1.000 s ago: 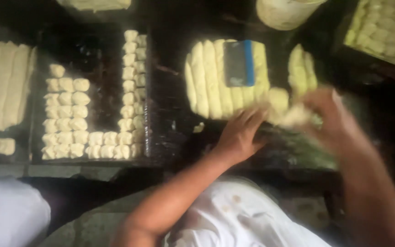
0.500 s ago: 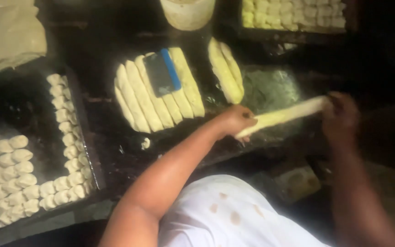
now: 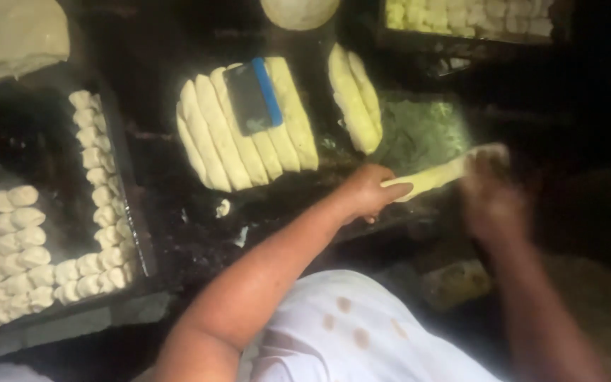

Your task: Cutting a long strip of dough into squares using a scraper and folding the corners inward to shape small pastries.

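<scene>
I held a rope of dough point(image 3: 429, 177) stretched between my left hand point(image 3: 368, 192), closed on one end, and my blurred right hand point(image 3: 488, 189), gripping the other above the dark worktop point(image 3: 171, 170); next, I judged, an even pull.

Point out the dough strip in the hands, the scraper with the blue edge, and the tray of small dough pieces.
dough strip point(image 3: 429, 177), head view, middle of the strip.
scraper point(image 3: 252, 97), head view, centre of its dark blade.
tray point(image 3: 130, 177), head view, bare right rim.
</scene>
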